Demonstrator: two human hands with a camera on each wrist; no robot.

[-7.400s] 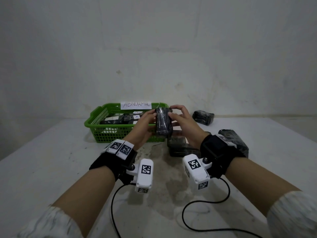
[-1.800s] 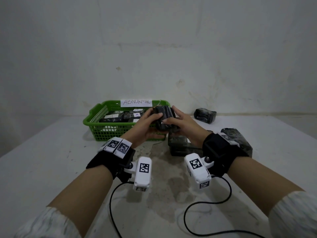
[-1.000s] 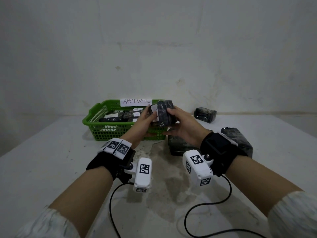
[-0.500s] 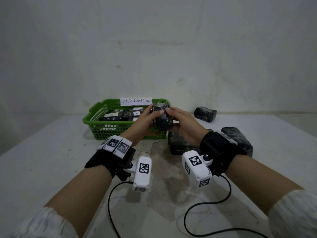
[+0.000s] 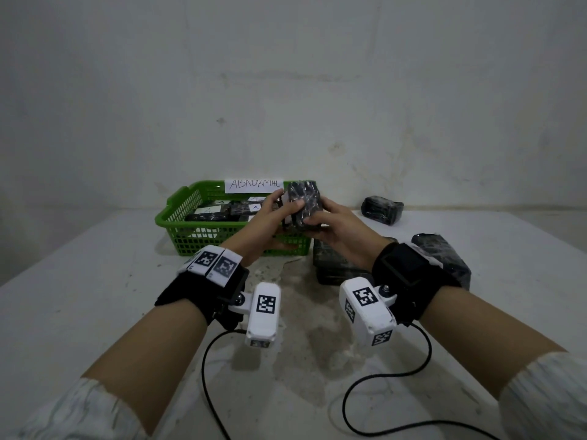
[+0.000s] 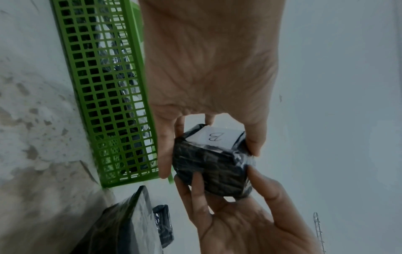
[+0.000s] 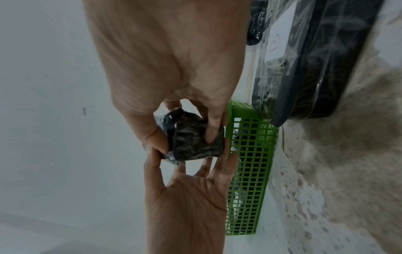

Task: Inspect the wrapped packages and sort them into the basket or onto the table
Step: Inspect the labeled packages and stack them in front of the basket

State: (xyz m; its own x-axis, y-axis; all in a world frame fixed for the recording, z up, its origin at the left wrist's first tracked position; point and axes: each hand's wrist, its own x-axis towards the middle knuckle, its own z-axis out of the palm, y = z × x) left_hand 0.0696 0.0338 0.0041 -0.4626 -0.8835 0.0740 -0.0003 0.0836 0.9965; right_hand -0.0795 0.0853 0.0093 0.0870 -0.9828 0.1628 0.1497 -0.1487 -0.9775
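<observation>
A small blocky package (image 5: 303, 205), black and wrapped in crinkly clear film, is held between both hands above the near right corner of the green basket (image 5: 178, 214). The left hand (image 5: 270, 214) is curled round its left side, thumb on the front face; the right hand (image 5: 336, 228) is cupped under and round the right side, fingers (image 6: 196, 187) bent against the wrap. A white paper label (image 6: 214, 138) marked "B" is seen on one face in the left wrist view. The basket is moulded plastic lattice, carries a paper sign (image 5: 254, 185) reading "ABNORMAL", and holds more film-wrapped dark packs (image 5: 222, 214) with white labels. Compared with half a second ago, the package is turned more upright and lifted slightly, so that a broad face is shown to the head camera. On the rough, stained white table (image 5: 95, 281) a flat wrapped pack (image 5: 330, 265) is largely hidden behind the right wrist, another (image 5: 444, 255) is partly covered by the wrist strap, and a smaller one (image 5: 382, 209) lies near the wall. The lettering on the basket labels is mostly too small to be read.
</observation>
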